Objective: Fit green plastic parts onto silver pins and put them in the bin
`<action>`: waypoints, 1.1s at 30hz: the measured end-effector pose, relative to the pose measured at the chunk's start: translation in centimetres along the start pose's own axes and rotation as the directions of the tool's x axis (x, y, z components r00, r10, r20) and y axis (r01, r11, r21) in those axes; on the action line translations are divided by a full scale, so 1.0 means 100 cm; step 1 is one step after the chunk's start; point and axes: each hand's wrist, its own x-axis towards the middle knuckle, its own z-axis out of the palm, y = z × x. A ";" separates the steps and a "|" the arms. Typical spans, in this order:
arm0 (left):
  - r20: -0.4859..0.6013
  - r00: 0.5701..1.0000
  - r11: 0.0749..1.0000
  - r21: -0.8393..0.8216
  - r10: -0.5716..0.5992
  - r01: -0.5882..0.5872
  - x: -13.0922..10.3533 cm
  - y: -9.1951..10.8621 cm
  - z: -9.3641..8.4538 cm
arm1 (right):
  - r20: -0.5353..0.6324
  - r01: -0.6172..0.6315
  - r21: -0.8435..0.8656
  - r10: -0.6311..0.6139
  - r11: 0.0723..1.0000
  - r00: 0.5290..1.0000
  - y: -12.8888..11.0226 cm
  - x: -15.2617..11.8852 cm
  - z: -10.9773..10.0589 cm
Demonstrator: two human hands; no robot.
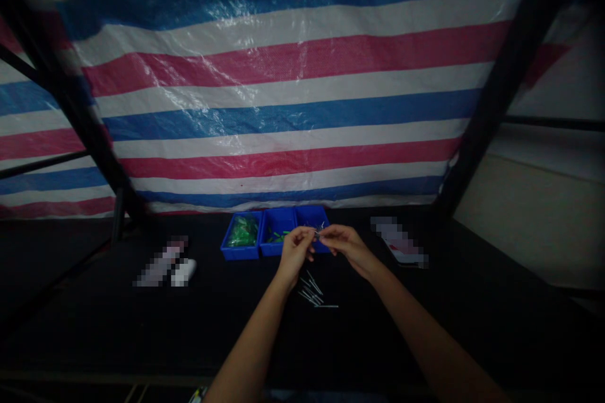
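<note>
My left hand (pixel 299 250) and my right hand (pixel 347 245) meet in front of the blue bins, fingertips pinched close together. Between them is a small thin shiny piece (pixel 317 233), too small to make out well. Just behind the hands stands the right blue bin (pixel 309 211), with some small pieces inside, partly hidden by my fingers. The middle blue bin (pixel 278 217) holds a few green pieces (pixel 278 237). Nearer to me, below the hands, several thin metal pins (pixel 312 293) lie scattered on the black table (pixel 368 340).
The left blue bin (pixel 241 254) holds a clear bag of green pieces (pixel 243 231). A blurred flat item (pixel 163 261) and a white object (pixel 184 272) lie at left, another flat item (pixel 401 242) at right. Striped sheeting and dark frame posts stand behind.
</note>
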 end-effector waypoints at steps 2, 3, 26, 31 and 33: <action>-0.001 1.000 1.000 -0.014 -0.009 0.009 0.000 0.000 -0.001 | 0.028 0.003 -0.018 -0.003 1.000 1.000 0.002 0.000 0.001; 0.000 1.000 1.000 -0.016 -0.015 0.015 0.000 0.000 -0.001 | 0.034 0.002 -0.024 -0.001 1.000 0.999 0.002 0.000 0.001; 0.017 1.000 1.000 0.015 0.006 -0.006 -0.002 0.005 0.002 | -0.064 -0.042 -0.120 0.034 0.992 0.997 0.004 0.005 -0.001; 0.060 0.998 0.998 0.059 0.017 -0.021 -0.004 0.006 0.004 | -0.152 -0.051 -0.148 0.029 0.988 0.988 0.006 0.006 -0.003; 0.076 0.997 0.998 0.058 0.006 -0.011 -0.004 0.005 0.005 | -0.169 -0.044 -0.155 0.017 0.987 0.985 0.007 0.007 -0.004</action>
